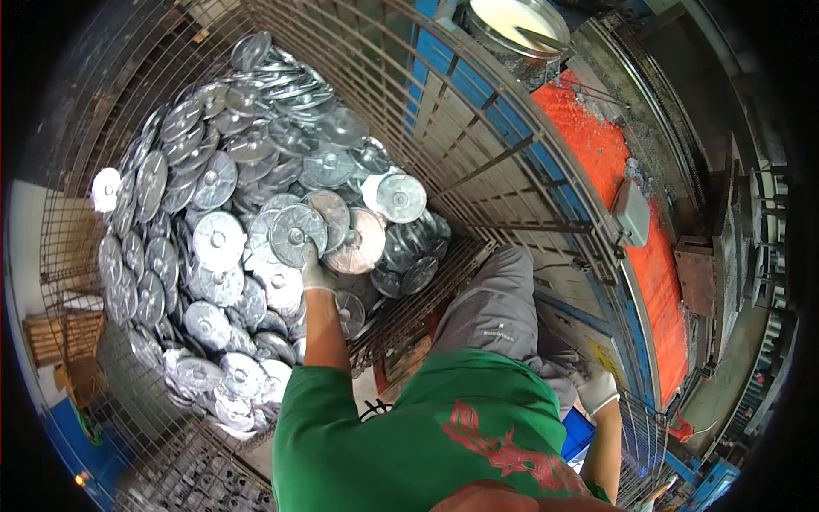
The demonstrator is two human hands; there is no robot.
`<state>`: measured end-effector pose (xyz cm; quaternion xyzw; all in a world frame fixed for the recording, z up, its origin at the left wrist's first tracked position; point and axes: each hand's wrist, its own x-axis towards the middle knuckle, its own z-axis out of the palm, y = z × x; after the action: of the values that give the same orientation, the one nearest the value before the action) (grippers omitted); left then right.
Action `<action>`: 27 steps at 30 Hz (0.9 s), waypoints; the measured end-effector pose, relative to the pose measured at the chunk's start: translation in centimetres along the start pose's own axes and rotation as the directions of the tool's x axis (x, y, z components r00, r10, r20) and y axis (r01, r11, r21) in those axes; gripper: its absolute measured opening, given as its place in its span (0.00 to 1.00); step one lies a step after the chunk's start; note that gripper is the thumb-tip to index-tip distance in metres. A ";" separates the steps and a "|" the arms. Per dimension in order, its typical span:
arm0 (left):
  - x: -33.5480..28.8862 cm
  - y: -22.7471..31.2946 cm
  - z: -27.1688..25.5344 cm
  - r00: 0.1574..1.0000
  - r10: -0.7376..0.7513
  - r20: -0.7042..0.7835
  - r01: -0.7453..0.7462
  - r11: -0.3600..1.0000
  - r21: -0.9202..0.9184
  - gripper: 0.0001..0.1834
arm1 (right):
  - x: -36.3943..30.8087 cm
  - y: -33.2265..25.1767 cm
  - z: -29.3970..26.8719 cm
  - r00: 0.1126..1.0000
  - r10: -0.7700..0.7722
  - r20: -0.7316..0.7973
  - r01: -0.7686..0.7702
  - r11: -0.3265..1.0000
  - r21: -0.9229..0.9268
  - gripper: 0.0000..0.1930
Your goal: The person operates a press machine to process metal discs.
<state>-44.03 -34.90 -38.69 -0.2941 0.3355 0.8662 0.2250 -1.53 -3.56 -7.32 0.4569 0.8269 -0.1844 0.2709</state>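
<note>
My left hand point(318, 276), in a pale work glove, reaches over the heap of metal discs. Its thumb and fingers close on the near edge of a round grey metal disc point(298, 234) with a raised centre. Several similar discs lie right around it, including a pinkish, shiny disc point(357, 242) and a bright disc point(218, 241). The heap fills a large wire cage point(388, 128). Down by my right thigh hangs my gloved right hand point(596, 389), its fingers loosely extended against the grey trousers. Nothing shows in it, though part of the fingers is dark.
The cage's wire wall point(503, 141) rises between the discs and a blue-framed machine bench. On the bench lie an orange-red surface point(589, 128), a grey box-shaped part point(631, 212) and a round pan of pale liquid point(514, 21). A blue bin point(578, 433) stands below my right arm.
</note>
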 end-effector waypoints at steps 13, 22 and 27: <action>-25.9 4.7 27.6 0.441 0.214 0.871 -0.665 0.730 0.157 0.31 | -4.0 -8.5 -8.0 0.624 -0.709 -0.327 0.777 0.606 0.170 0.31; -44.9 -16.1 41.4 -0.580 -0.479 0.659 -0.750 -0.004 -0.662 0.21 | -13.8 8.2 -3.2 0.846 -0.104 -0.523 0.415 0.744 0.524 0.25; -41.9 -26.7 38.8 -0.304 -0.764 0.569 -0.690 -0.235 -0.684 0.23 | -12.7 11.9 0.5 0.897 0.120 -0.425 0.300 0.541 0.785 0.25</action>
<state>-11.87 2.69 0.30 -0.8522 -0.5124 -0.0706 0.0787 14.34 -6.07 -0.54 0.5141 0.6989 -0.4638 -0.1794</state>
